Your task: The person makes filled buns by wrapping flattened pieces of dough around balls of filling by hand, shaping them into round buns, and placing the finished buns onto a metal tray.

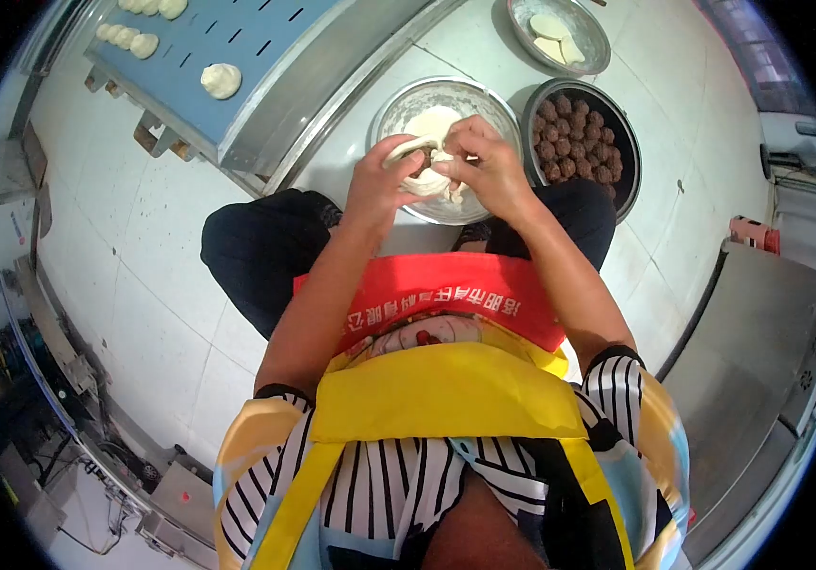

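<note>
Over a steel bowl [387,119] dusted with flour, my left hand [382,180] cups a piece of pale dough [427,183] with dark filling showing inside it. The fingers and thumb of my right hand [486,166] pinch the dough's edge from the other side. Another flat dough piece [432,121] lies in the bowl behind my hands. To the right of the bowl stands a dark round pan [629,142] holding several brown balls of filling [574,138]. The dough's underside is hidden by my hands.
A smaller metal bowl [598,24] with several flat dough pieces [552,38] stands beyond the pan. At the upper left, a blue slotted surface [237,47] in a metal frame carries several filled dough balls [220,81]. A metal cabinet [750,342] is at the right.
</note>
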A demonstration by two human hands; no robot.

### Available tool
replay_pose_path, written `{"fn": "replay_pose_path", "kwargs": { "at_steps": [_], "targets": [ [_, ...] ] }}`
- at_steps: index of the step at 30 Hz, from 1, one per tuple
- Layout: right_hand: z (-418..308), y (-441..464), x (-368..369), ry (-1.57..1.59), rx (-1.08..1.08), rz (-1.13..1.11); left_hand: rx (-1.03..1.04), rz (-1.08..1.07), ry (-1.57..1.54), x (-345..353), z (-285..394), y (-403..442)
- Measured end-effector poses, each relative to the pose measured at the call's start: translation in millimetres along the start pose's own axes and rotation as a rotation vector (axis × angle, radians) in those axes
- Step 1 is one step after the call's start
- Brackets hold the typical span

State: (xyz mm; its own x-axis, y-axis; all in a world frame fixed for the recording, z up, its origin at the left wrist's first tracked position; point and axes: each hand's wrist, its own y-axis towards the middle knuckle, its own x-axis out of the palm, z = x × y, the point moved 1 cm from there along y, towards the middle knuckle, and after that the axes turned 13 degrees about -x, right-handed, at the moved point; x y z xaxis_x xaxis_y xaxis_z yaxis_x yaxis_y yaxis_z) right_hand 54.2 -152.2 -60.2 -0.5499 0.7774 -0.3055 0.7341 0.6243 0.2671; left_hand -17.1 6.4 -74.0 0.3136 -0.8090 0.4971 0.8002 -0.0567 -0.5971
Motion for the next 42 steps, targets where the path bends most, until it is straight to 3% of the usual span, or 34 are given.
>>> {"fn": "replay_pose_path", "kwargs": {
  "at_steps": [5, 8, 9, 12, 15, 18, 22, 25, 27, 29, 31, 34, 37, 40, 42],
  "targets": [
    [-3, -2, 5, -0.340, -0.225, -0.079, -0.077, -0.031, 0.200, -10, 4, 4],
    [0, -5, 7, -0.291, -0.099, -0.012, -0.054, 0.048, 0.133, -4, 1, -1],
    [-1, -4, 6, -0.199, 0.046, 0.021, -0.026, 0.093, 0.079, -1, 0, -4],
    [0, -2, 7, -0.093, 0.171, 0.006, -0.007, 0.029, -0.009, -5, -18, 0],
    [9, -5, 8, -0.076, -0.004, -0.094, 0.000, 0.069, 0.120, -7, -19, -2],
    [13, -6, 10, 0.047, -0.099, -0.043, -0.014, 0.050, 0.222, -11, -14, -1],
    [7, -4, 8, 0.047, -0.018, -0.068, -0.043, -0.044, 0.422, -19, -8, 11],
    [5, -1, 9, 0.076, 0.151, 0.034, 0.051, 0.089, 0.170, -9, -13, 7],
    [9, 1, 12, 0.170, 0.283, 0.163, -0.005, 0.073, -0.079, 0, -27, 5],
    [20, -1, 15, -0.004, 0.141, 0.083, -0.009, 0.097, -0.223, 5, -39, 11],
    [15, -5, 15, -0.145, 0.008, -0.020, 0.035, 0.091, -0.149, 2, -40, 9],
    [11, -4, 17, -0.084, -0.169, -0.047, 0.068, 0.076, 0.002, -2, -35, 4],
    [12, -3, 19, 0.005, -0.128, -0.018, 0.060, 0.049, 0.160, -7, -25, 7],
    [13, -2, 18, -0.099, -0.145, -0.051, 0.006, 0.054, 0.310, -4, -13, 1],
    [14, 1, 12, 0.075, 0.055, 0.105, 0.080, 0.042, 0.263, 1, -4, -4]
  ]
}}
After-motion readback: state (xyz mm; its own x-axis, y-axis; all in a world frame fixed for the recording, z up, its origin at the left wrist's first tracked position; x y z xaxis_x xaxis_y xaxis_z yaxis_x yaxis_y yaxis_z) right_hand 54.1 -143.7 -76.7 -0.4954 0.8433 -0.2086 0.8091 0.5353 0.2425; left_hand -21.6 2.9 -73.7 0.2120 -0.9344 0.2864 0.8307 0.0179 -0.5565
